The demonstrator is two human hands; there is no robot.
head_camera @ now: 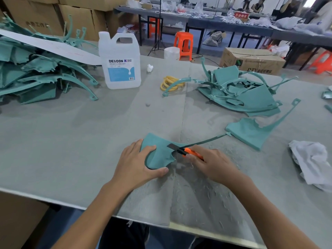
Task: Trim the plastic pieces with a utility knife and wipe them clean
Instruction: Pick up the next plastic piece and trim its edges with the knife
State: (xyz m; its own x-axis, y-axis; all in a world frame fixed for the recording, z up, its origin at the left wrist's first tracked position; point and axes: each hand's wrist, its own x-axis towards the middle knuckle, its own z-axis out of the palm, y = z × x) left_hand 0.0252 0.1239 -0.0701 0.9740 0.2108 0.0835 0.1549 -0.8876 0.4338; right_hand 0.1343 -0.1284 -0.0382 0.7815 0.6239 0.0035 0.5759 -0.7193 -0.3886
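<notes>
Trimming a teal piece at the front table edge, blade close to the holding hand

Left hand (138, 164) grip is clamped on the teal plastic piece (159, 155): fingers over its near-left edge, thumb along the bottom edge, pinning it to the table (89, 141). Right hand (212, 164) grip is closed round the orange utility knife (190, 151), its dark blade extended and lying on the piece's upper right edge.

Risks, as judged:
- The blade points toward the left fingers. A slip off the hard edge could run it into them.
- The ragged flash could snag the blade. Forcing it could gouge the panel or snap the thin arm that runs off to the right.
- The piece is domed, so it may rock if the left grip loosens.
- Shavings (203, 191) lie under the work, so the piece could skate on them.

Materials:
- The piece is matte, rigid-looking teal plastic: a curved panel with torn, jagged edges and a slim strip arm.
- The table cover is a grey, felt-like mat with a seam down the middle.
- A crumpled white cloth (310, 159) lies well apart on the right, soft and wrinkled, and is not in use yet.
- The translucent jug (120, 63) and the yellow rubber bands (170, 83) sit further back.
- Teal piles sit at far left (36, 74) and far right (242, 90).
</notes>
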